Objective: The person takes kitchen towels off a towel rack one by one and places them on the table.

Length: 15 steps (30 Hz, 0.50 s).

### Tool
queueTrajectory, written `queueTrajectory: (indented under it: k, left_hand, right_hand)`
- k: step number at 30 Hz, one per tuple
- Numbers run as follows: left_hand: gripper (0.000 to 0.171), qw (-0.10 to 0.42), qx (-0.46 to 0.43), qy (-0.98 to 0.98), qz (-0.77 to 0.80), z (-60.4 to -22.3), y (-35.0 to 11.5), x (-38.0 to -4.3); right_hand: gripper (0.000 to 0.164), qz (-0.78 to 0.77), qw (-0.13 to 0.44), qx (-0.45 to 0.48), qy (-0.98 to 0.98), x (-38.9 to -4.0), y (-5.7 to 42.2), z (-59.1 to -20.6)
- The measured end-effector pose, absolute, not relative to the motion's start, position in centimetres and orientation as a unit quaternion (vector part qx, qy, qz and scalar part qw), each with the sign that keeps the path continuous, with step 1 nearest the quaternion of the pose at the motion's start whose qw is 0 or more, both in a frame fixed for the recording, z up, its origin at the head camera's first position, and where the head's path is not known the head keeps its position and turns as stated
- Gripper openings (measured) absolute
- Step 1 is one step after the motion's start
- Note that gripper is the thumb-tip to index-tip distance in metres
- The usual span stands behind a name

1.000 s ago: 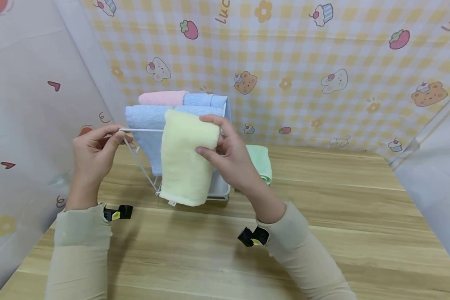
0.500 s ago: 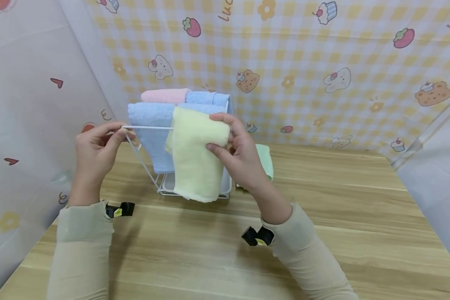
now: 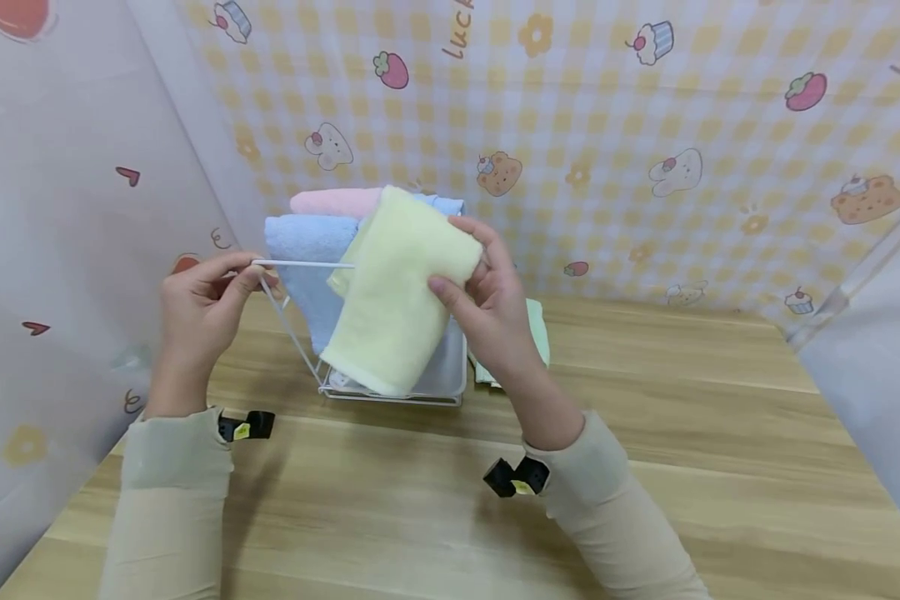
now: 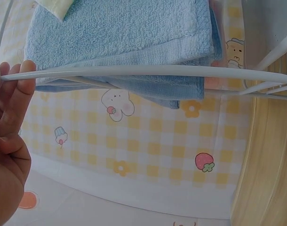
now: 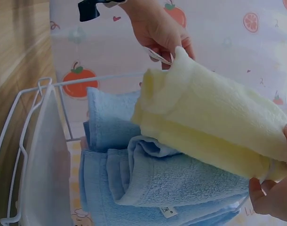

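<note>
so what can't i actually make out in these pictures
- Head view: the right part of the rack bar, hidden behind the yellow towel.
- Head view: part of the green towel, behind the right hand.
- Head view: the lower part of the pink towel, behind the blue towel.
- Left wrist view: the rest of the left hand, cut off by the left edge.
- Right wrist view: writing on the white tag, too small.

Behind the bare left hand (image 3: 198, 312) and right hand (image 3: 495, 312), long beige sleeves (image 3: 163, 542) with soft creases end in wide grey-green cuffs (image 3: 176, 454). At each cuff, facing the other arm, juts an angular black device (image 3: 258, 424) bearing a small yellow label (image 3: 242, 431).
</note>
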State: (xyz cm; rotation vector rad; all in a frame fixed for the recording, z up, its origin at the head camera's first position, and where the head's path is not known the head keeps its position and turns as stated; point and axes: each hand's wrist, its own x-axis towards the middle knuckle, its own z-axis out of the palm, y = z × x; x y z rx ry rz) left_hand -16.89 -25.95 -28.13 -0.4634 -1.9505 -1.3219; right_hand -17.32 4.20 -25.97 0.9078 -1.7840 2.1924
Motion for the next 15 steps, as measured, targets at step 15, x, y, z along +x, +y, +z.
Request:
queueTrajectory:
  k: [15]
  left_hand:
    - [0.014, 0.359, -0.177, -0.753, -0.523, -28.26, -25.83, -16.97]
  right_hand:
    - [0.079, 0.776, 0.097, 0.300, -0.546, -18.17, 4.21, -26.50]
